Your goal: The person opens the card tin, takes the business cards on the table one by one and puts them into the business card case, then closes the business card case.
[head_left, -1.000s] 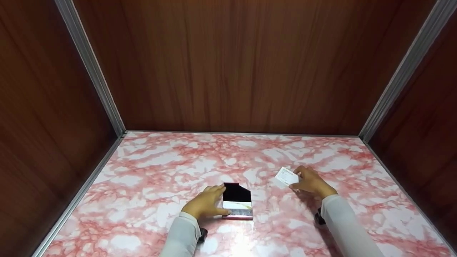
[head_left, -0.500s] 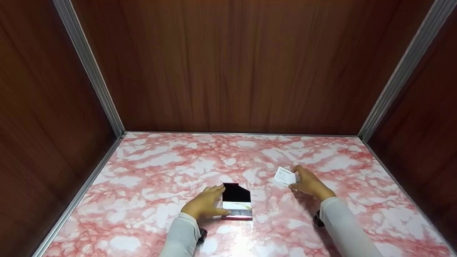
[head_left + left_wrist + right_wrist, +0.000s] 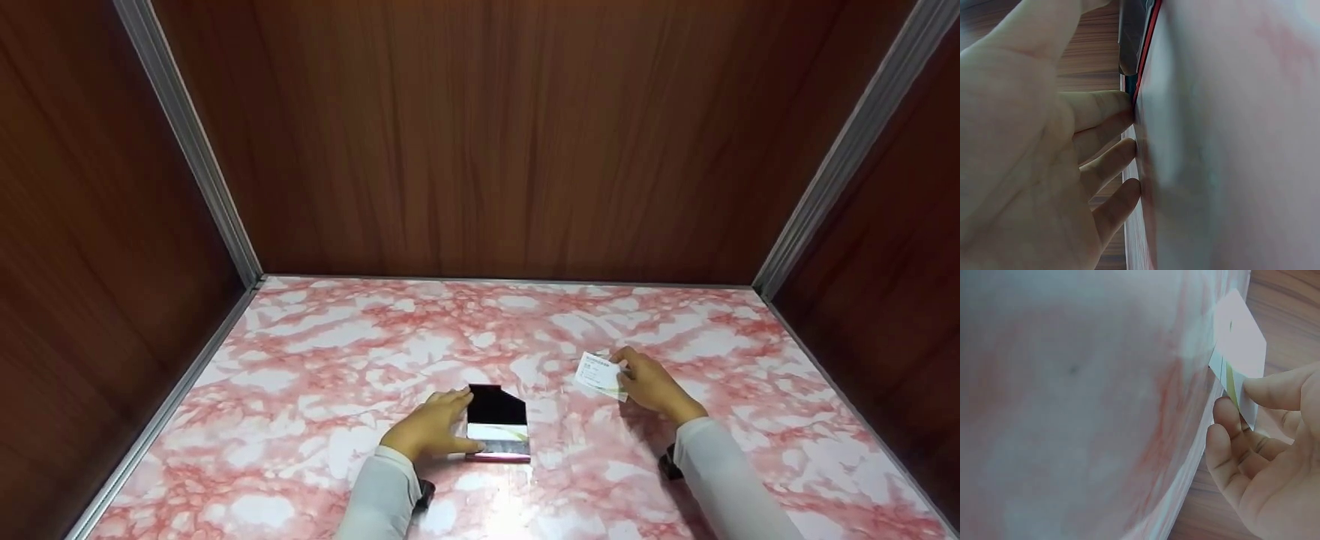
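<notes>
A flat black card case (image 3: 497,409) with a reddish edge lies at the front middle of the table. A white strip with a yellow-green curve shows across it, above a grey band. My left hand (image 3: 429,427) rests at the case's left side, thumb over its near left corner and fingers extended along the far left edge. In the left wrist view, fingertips (image 3: 1126,149) touch the tabletop and the case's edge (image 3: 1145,50). My right hand (image 3: 651,384) pinches a white business card (image 3: 598,373) between thumb and fingers, off to the case's right. The card (image 3: 1241,337) has printed text and a green stripe.
The tabletop (image 3: 337,360) has a red and white marbled pattern. Dark wood panels (image 3: 480,150) rise behind and at both sides, with grey metal posts (image 3: 191,142) at the corners. A bright reflection lies near the front middle.
The right hand has shifted slightly left and turned the card, so its printed face and green stripe show more. The left hand and the card case stay put.
</notes>
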`<control>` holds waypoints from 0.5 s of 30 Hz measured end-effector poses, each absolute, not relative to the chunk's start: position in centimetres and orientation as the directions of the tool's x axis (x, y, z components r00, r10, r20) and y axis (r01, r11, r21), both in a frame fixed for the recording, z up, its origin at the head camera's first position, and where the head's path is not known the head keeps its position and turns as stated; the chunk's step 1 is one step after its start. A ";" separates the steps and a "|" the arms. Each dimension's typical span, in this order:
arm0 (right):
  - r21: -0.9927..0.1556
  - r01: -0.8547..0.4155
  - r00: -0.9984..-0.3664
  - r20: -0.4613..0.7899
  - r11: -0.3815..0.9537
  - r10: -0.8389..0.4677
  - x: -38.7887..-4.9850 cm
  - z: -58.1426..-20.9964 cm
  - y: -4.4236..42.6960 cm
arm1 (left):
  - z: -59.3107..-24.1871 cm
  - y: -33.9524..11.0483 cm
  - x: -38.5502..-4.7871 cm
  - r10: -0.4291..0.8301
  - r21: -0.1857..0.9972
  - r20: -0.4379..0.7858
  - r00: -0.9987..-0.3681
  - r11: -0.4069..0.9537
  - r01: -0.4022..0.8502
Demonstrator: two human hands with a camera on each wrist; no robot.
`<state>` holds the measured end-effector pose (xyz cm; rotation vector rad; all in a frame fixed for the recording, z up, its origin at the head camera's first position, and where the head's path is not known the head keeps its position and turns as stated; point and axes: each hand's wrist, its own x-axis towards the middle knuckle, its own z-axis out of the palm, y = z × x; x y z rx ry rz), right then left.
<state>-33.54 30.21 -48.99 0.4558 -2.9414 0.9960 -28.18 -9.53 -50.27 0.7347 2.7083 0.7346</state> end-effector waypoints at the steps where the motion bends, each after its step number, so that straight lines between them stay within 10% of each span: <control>1: -0.601 -0.264 -0.960 0.088 0.755 -0.266 -33.5 -48.9 30.2 | -50.3 -9.5 -28.2 0.527 0.528 -0.096 -0.845 0.746 0.405; 15: -0.623 -0.326 -0.942 0.148 0.711 -0.302 -33.0 -47.9 28.4 | -50.0 -9.6 -27.8 0.522 0.542 -0.091 -0.848 0.741 0.397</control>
